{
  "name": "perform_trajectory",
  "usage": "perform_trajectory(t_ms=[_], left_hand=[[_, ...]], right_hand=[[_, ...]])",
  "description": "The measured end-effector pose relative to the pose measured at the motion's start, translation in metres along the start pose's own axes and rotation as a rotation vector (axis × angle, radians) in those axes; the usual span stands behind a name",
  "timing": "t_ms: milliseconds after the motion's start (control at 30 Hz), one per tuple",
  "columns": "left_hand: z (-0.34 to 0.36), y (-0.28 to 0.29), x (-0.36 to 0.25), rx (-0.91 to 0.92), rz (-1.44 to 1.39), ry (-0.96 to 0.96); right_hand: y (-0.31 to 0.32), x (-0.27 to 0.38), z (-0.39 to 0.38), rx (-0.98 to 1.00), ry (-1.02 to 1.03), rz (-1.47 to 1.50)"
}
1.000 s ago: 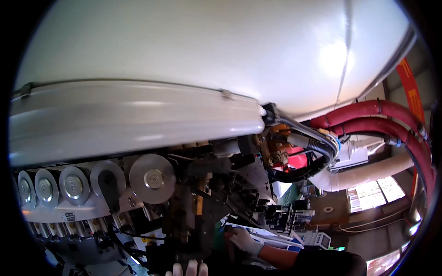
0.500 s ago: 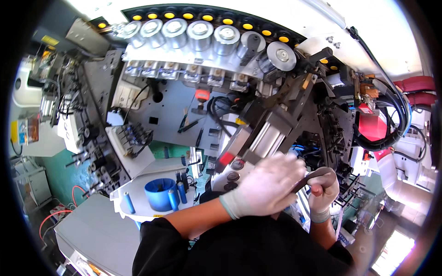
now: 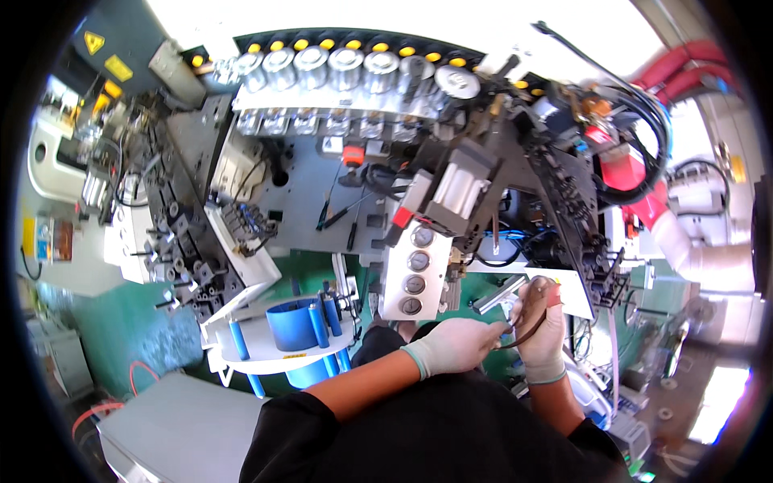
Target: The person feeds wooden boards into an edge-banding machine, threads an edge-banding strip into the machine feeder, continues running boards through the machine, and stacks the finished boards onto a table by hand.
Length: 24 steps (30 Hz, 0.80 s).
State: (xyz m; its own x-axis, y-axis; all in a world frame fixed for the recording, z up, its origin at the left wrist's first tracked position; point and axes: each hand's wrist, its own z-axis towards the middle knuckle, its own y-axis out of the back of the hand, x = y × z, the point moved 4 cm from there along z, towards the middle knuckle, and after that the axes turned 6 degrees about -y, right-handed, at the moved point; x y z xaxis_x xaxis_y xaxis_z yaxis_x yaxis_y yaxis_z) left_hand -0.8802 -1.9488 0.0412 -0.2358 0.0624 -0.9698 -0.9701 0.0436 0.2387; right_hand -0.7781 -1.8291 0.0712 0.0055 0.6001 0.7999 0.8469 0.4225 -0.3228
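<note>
We face a row of metal rollers [image 3: 346, 68], with a white gauge panel [image 3: 401, 274] nearer us. To the panel's lower right are our left hand [image 3: 455, 346], its grip narrow though whether pinching anything we cannot tell, and our right hand [image 3: 543, 346], its grip closed on a curved brown strip [image 3: 531, 314].

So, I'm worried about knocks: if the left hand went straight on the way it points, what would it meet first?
Most likely the brown curved piece held in the right hand; the left hand looks close to it or touching it, though depth is unclear here.
</note>
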Motion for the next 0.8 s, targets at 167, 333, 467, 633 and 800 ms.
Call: perform_trajectory(t_ms=[167,333,467,633,800], left_hand=[[-0.001,-0.046,-0.022,0.362,0.109,0.006],[-0.012,-0.120,-0.037,0.513,-0.356,0.065],[-0.032,-0.196,-0.056,0.770,-0.229,-0.094],[-0.081,-0.291,-0.055,1.063,-0.420,0.243],[-0.106,-0.354,-0.078,1.407,-0.550,0.402]], right_hand=[[0.047,-0.008,-0.053,-0.040,-0.013,0.129],[0.096,-0.018,-0.126,-0.119,0.359,0.215],[0.151,-0.055,-0.199,-0.244,0.483,0.490],[0.224,-0.139,-0.299,-0.760,0.563,0.718],[0.241,-0.195,-0.399,-1.311,0.608,0.616]])
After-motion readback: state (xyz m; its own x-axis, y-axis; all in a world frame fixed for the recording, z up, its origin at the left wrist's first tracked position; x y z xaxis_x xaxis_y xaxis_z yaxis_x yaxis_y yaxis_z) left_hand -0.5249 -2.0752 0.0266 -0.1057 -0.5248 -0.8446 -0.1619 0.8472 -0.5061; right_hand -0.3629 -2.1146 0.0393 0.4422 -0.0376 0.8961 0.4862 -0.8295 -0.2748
